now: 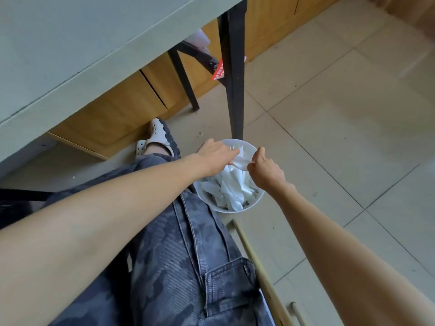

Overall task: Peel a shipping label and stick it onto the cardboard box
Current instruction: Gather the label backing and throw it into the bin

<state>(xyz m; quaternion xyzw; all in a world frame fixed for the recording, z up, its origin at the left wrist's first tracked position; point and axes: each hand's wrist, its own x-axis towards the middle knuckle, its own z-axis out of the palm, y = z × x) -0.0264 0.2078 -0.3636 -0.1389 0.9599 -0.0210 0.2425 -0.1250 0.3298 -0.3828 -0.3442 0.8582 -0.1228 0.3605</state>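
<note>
Forearms, bare, fill the foreground, both reaching down past a knee in camouflage trousers (188, 267). Table (70, 43), grey-green, overhangs at upper left on a black leg (234, 90); tiled floor (329, 102) beyond; wooden cabinet (122, 109) behind. Bin (247, 206), white, round, stands on the floor beside the leg, heaped with crumpled white paper. Shoe (157, 134), pale, perforated, rests near the cabinet. Left hand (217, 156) and right hand (267, 169) meet over the bin, each pinching an end of one white strip (240, 161), fingers pressed together on it. Strip is judged to be spent label backing, though whether any label remains on it cannot be told. Cardboard box: not in view. Step in hand, as judged: discarding the liner. To do it well, let go with both hands while directly above the bin's mouth, low enough that the light paper drops onto the heap and does not drift to the floor.
</note>
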